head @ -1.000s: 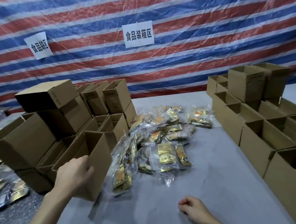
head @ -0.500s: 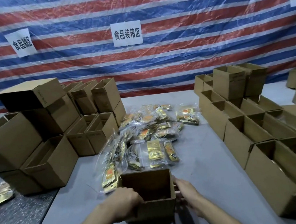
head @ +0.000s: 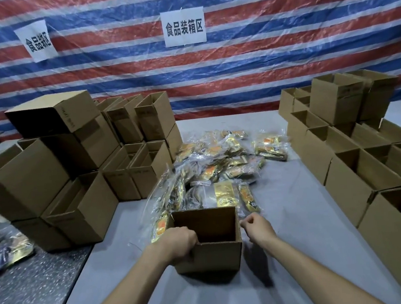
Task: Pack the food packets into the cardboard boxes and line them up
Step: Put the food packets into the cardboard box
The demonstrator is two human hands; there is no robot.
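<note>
Here left hand [head: 178,242] grips the cardboard box [head: 215,257]; right hand [head: 258,227] curls empty beside it.

Front box [head: 208,256]: was plain brown cardboard, matt, with raw cut edges at the rim.
Stacked boxes [head: 37,172]: were the same matt brown cardboard.
Food packets [head: 220,164]: were clear, glossy, crinkled plastic bags holding shiny gold and orange sachets.
Table top [head: 298,216]: looked pale grey, matt and faintly fuzzy, like felt.
Side counter [head: 24,291]: was dark, speckled and smooth, with a slight sheen.
Backdrop [head: 236,75]: was striped plastic tarpaulin under thin, wrinkled, glossy film.
Signs [head: 183,27]: were white paper.
</note>
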